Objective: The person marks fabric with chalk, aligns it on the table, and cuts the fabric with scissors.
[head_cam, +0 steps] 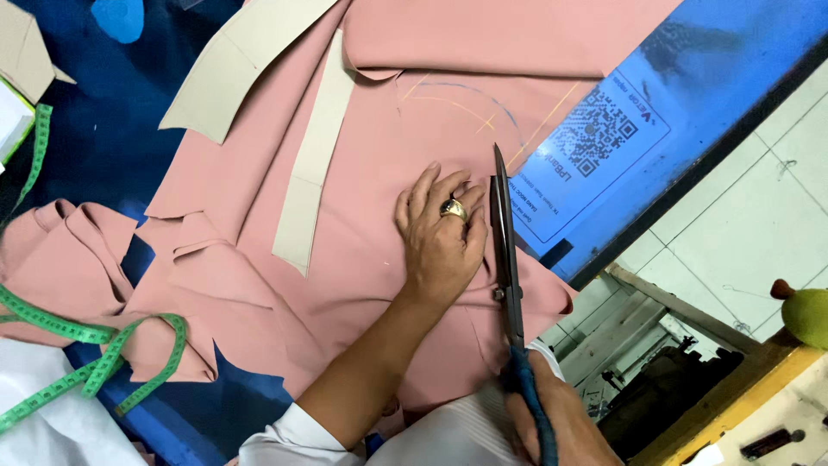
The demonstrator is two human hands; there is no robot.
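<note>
Pink fabric (pixel 379 216) lies spread over a blue table (pixel 733 52). My left hand (pixel 442 233), with a ring on one finger, presses flat on the cloth with its fingers apart. My right hand (pixel 552 414) grips the blue-wrapped handle of long tailor's scissors (pixel 504 250). The blades point away from me and run along the cloth's right side, just right of my left hand. Chalk lines (pixel 466 103) curve across the fabric beyond the blade tips.
Beige paper pattern pieces (pixel 315 164) rest on the cloth. A green tape measure (pixel 95 345) trails at the left. A printed label (pixel 595 155) is stuck near the table's edge. White floor tiles (pixel 759 207) and a green pear-shaped object (pixel 806 311) are at the right.
</note>
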